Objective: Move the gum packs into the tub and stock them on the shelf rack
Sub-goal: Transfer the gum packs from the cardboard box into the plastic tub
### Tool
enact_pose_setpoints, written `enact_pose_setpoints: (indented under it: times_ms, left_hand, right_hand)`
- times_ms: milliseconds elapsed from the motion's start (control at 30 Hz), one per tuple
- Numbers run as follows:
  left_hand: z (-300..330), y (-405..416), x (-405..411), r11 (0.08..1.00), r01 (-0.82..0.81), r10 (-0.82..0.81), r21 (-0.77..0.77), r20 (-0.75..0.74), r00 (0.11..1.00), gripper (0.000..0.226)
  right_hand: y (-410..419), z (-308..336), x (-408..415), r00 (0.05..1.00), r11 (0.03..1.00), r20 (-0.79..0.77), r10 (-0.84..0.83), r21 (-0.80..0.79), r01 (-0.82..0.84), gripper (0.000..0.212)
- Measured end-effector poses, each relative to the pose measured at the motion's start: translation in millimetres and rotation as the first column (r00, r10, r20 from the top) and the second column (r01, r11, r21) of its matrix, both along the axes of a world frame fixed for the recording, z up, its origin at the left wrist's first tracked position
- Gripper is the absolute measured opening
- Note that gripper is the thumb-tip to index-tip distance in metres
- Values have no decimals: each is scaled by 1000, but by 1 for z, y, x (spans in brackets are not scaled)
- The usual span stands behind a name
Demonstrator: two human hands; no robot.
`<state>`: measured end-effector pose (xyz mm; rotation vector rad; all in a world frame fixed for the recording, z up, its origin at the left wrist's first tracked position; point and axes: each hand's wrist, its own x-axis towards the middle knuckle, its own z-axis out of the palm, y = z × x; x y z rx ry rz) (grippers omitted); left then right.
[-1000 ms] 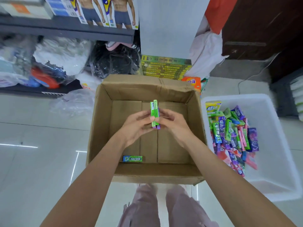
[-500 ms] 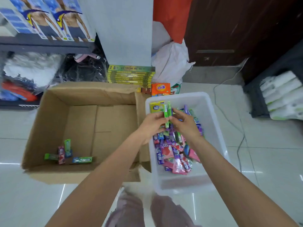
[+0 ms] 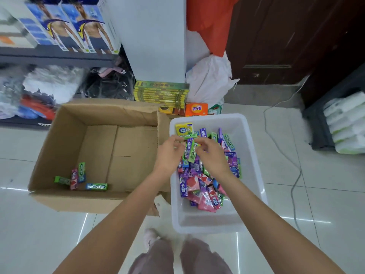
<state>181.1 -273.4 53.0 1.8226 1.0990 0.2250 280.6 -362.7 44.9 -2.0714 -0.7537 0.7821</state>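
On the tiled floor, an open cardboard box is set with its right wall touching a white plastic tub, and four gum packs are left near the box's front left corner. The tub's middle is heaped with gum packs. Over the heap's far part, a few green and purple packs are pinched between the curled fingers of the left hand and the right hand.

Gum count, floor level

Four gum packs left in the one cardboard box; one white tub piled with way too many to count. Two hands.
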Motion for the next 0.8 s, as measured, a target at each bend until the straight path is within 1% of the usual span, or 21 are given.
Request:
enact_pose_setpoints:
  times_ms: [100,233,267,333,400,467,533,567,667,733,800]
  left_hand:
    - [-1,17,-38,997,-75,76,-16,37,996,10]
    - [-4,51,-100,980,-197,197,-25,-9,980,11]
    - [-7,62,-118,976,-216,215,-2,-46,975,12]
    - [-13,85,-155,975,-213,221,62,-173,960,16]
    - [-20,109,-193,977,-202,213,67,-277,937,22]
    - [-29,135,-225,980,-183,197,73,-338,920,32]
    - [-39,157,-248,987,-132,159,94,-408,899,41]
    - [-45,168,-257,992,-101,126,81,-442,888,45]
    - [-61,191,-272,999,25,-36,-28,-490,871,54]
    - [-73,199,-274,988,131,-152,-78,-526,837,62]
    - [-84,204,-274,968,227,-249,-112,-577,778,68]
  right_hand:
    - [24,5,-25,996,996,-17,85,44,-84,26]
    - [66,10,-74,977,977,-58,203,72,-199,22]
    - [77,9,-88,972,973,-77,224,78,-218,22]
    - [100,7,-117,960,963,-90,265,75,-259,21]
    - [121,0,-143,950,953,-75,304,31,-302,21]
    - [142,-9,-168,938,940,-85,337,-30,-341,22]
    - [160,-23,-187,924,916,-60,377,-123,-382,30]
    - [169,-32,-197,917,901,-24,398,-180,-395,37]
    - [189,-56,-219,901,863,34,433,-304,-403,61]
    - [198,-74,-232,892,833,16,451,-366,-414,67]
    - [204,-91,-243,873,781,-2,488,-446,-437,68]
